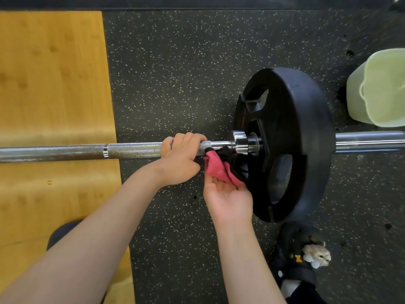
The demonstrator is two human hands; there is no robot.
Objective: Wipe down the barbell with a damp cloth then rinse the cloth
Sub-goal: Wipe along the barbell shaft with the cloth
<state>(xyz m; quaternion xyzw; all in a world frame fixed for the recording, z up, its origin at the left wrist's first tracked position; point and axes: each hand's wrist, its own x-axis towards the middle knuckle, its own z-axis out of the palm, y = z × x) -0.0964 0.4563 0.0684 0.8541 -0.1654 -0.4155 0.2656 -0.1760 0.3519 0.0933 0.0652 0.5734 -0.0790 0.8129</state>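
Note:
A steel barbell [131, 150] with a knurled shaft lies across the view on the floor. A black weight plate [306, 128] sits on its right sleeve. My left hand [182, 159] grips the shaft just left of the collar. A pink and black cloth [219, 167] hangs around the shaft between my left hand and the collar. My right hand [228, 196] is palm up below the bar and holds the cloth's lower end with its fingers under the fabric.
A pale green plastic bucket [377, 88] stands at the far right beyond the plate. A wooden platform [54, 84] covers the floor on the left; black speckled rubber flooring [175, 73] covers the middle. My black shoe with charms [306, 251] is at the lower right.

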